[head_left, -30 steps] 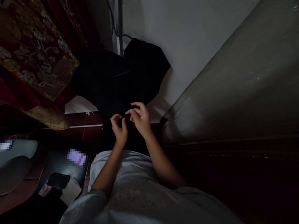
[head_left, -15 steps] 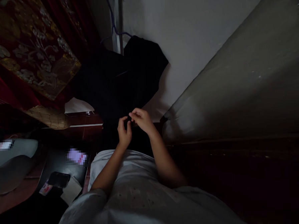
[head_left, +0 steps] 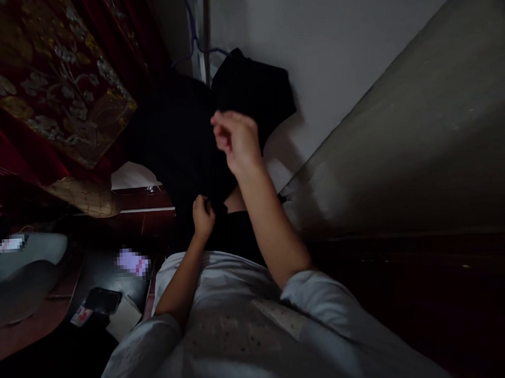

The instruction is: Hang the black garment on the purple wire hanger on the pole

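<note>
A black garment (head_left: 190, 136) hangs on a blue hanger (head_left: 194, 40) against the white wall in front of me. My left hand (head_left: 203, 216) is closed in a pinch on the garment's lower part. My right hand (head_left: 236, 140) is raised in front of the garment's upper part, fingers curled together in a loose pinch. What it holds, if anything, is too small and blurred to make out. Both forearms reach out from my light grey shirt.
A red and gold embroidered cloth (head_left: 47, 75) hangs at the upper left. A dark phone (head_left: 102, 301), a card and papers lie on a dark surface at the lower left. A large grey panel (head_left: 411, 147) slants along the right.
My right hand has risen from beside the left hand to well above it. My left hand has stayed low, now closed on the black garment. The garment's right flap has lifted slightly.
</note>
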Tool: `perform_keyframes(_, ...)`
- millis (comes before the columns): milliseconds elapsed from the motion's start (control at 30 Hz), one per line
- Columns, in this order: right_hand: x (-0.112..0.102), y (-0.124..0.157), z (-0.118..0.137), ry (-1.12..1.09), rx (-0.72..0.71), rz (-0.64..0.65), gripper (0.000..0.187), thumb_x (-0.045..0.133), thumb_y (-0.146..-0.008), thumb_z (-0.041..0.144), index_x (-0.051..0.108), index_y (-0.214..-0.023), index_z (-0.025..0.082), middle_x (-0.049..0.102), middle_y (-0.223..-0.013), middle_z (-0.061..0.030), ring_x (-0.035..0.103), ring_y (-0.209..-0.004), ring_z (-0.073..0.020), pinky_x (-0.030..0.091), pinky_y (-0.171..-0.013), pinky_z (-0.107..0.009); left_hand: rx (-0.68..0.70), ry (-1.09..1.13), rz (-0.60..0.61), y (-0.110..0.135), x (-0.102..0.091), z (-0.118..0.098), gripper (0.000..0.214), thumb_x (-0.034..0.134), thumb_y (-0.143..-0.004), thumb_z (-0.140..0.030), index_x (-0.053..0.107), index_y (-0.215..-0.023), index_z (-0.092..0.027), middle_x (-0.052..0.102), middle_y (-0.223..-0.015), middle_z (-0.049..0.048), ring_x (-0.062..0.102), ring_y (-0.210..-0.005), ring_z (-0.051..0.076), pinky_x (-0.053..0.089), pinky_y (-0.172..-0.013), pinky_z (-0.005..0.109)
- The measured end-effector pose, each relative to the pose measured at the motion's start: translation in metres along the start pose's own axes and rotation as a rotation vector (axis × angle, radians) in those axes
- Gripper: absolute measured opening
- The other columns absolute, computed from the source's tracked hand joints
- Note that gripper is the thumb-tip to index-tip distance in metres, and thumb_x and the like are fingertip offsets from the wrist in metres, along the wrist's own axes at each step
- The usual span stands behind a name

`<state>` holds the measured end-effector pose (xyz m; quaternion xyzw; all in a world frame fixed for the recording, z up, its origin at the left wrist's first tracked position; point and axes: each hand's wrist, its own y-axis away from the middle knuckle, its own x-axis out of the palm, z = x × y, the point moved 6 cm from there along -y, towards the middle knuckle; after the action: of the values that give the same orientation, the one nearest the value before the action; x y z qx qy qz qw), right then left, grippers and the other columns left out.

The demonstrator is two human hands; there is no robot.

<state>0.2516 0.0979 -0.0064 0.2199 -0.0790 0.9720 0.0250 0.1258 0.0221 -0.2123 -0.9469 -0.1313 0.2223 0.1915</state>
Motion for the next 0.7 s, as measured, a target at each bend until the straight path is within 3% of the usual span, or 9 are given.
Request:
perform_keyframes(133,0.032,-0.014,0.042,0.053,-0.156,0.139,0.045,0.050,-0.103,0.056,0.058,-0.085,0.015,0.051,-0.067,0.0043,0.049,-0.049,-0.0004,0.026,-0.046,-0.011,-0.070,-0.035,0.024,-0.020,0.003,0.010,0.021,0.060,-0.079,0.000,0.054,-0.082,-0.020,0.058,-0.078,0.0061,0.061,-0.082,0.027,0.048,-0.089,0.041)
perform_keyframes(233,0.042,0.004,0.046,0.083,-0.184,0.159,0.047,0.056,-0.099,0.060,0.057,-0.083,0.016,0.053,-0.063,0.0045,0.047,-0.045,-0.0019,0.026,-0.041,-0.013,-0.090,-0.021,0.084,-0.050,-0.006,-0.010,0.025,0.067,-0.076,0.003,0.057,-0.079,-0.019,0.059,-0.074,0.0035,0.062,-0.076,0.024,0.050,-0.085,0.039)
perform_keyframes(300,0.041,0.016,0.046,0.081,-0.184,0.116,0.040,0.059,-0.101,0.050,0.056,-0.080,0.016,0.054,-0.058,0.0045,0.044,-0.042,-0.0031,0.026,-0.039,-0.015,-0.038,0.052,0.058,-0.077,-0.027,-0.048,0.023,0.074,-0.080,-0.002,0.062,-0.089,-0.018,0.064,-0.086,0.0042,0.065,-0.083,0.022,0.051,-0.088,0.036)
perform_keyframes(400,0.037,0.024,0.050,0.133,-0.187,0.086,0.029,0.057,-0.103,0.027,0.057,-0.076,0.017,0.055,-0.053,0.0050,0.043,-0.041,-0.0045,0.029,-0.040,-0.017,0.215,0.339,-0.150,-0.119,-0.080,-0.139,0.037,0.076,-0.090,-0.009,0.062,-0.122,-0.021,0.066,-0.111,0.0022,0.065,-0.105,0.019,0.048,-0.105,0.034)
perform_keyframes(467,0.035,0.024,0.057,0.155,-0.235,0.100,0.029,0.056,-0.103,0.022,0.055,-0.074,0.018,0.052,-0.051,0.0063,0.043,-0.041,-0.0050,0.029,-0.041,-0.018,0.302,0.383,-0.056,-0.144,-0.099,-0.196,0.039,0.070,-0.094,-0.004,0.062,-0.129,-0.020,0.065,-0.112,0.0004,0.064,-0.114,0.018,0.042,-0.116,0.039)
perform_keyframes(500,0.034,0.023,0.060,0.150,-0.275,0.100,0.030,0.056,-0.103,0.021,0.053,-0.073,0.019,0.048,-0.049,0.0077,0.040,-0.040,-0.0049,0.028,-0.040,-0.019,0.270,0.420,0.017,-0.155,-0.104,-0.216,0.026,0.064,-0.096,0.001,0.065,-0.118,-0.014,0.065,-0.106,0.0002,0.063,-0.120,0.019,0.037,-0.120,0.043)
perform_keyframes(567,0.029,0.017,0.063,0.148,-0.358,0.089,0.032,0.056,-0.103,0.019,0.046,-0.072,0.021,0.038,-0.047,0.0104,0.034,-0.040,-0.0032,0.025,-0.041,-0.018,0.195,0.432,0.130,-0.168,-0.107,-0.243,0.018,0.050,-0.098,0.007,0.066,-0.096,0.000,0.061,-0.092,0.0005,0.055,-0.135,0.024,0.027,-0.123,0.056)
perform_keyframes(633,0.023,0.007,0.054,0.163,-0.406,0.078,0.032,0.059,-0.101,0.022,0.043,-0.074,0.020,0.034,-0.053,0.0109,0.035,-0.044,-0.0004,0.026,-0.045,-0.014,0.193,0.362,0.185,-0.170,-0.105,-0.258,0.014,0.055,-0.094,0.007,0.064,-0.084,0.004,0.056,-0.086,-0.0004,0.042,-0.147,0.030,0.017,-0.123,0.062)
perform_keyframes(700,0.017,-0.005,0.033,0.150,-0.393,0.089,0.030,0.060,-0.100,0.035,0.046,-0.079,0.019,0.038,-0.063,0.0096,0.045,-0.054,0.0012,0.031,-0.053,-0.011,0.242,0.264,0.192,-0.169,-0.104,-0.264,0.007,0.068,-0.089,0.003,0.066,-0.083,0.002,0.055,-0.086,-0.0011,0.036,-0.150,0.033,0.012,-0.125,0.062)
